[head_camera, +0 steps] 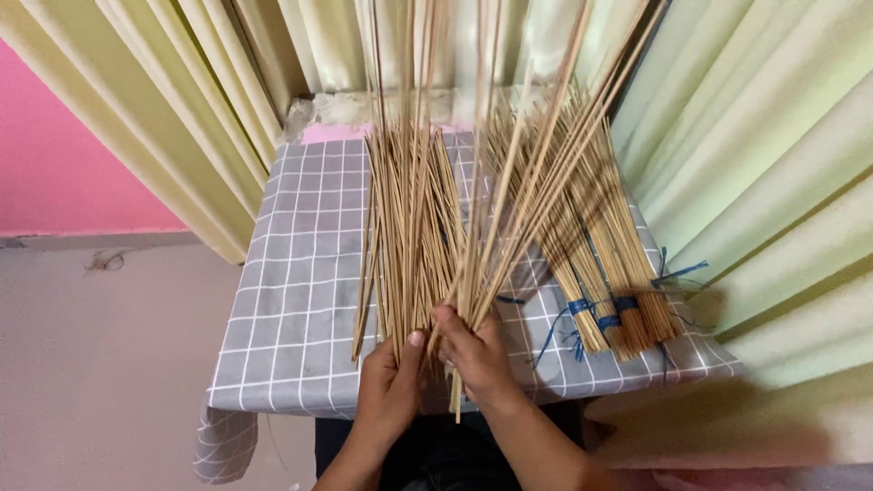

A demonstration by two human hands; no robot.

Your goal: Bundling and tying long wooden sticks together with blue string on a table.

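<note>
Both hands worked at the near edge of the worktop [291,300]. The left hand [389,386] had its fingers closed around a sheaf of thin loose sticks [405,227], while the right hand [473,355] gripped a second fan [527,173]. Tied bundles [618,291], bound with blue string [600,314], already lay to the right; the held sticks remained untied.

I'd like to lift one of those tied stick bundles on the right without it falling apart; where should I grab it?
Probably at the blue string near the lower end of the tied bundles. There the sticks are bound tight; farther up they fan out loosely. Come from the near table edge, right of the right hand, and close your fingers around the wrap.
</note>
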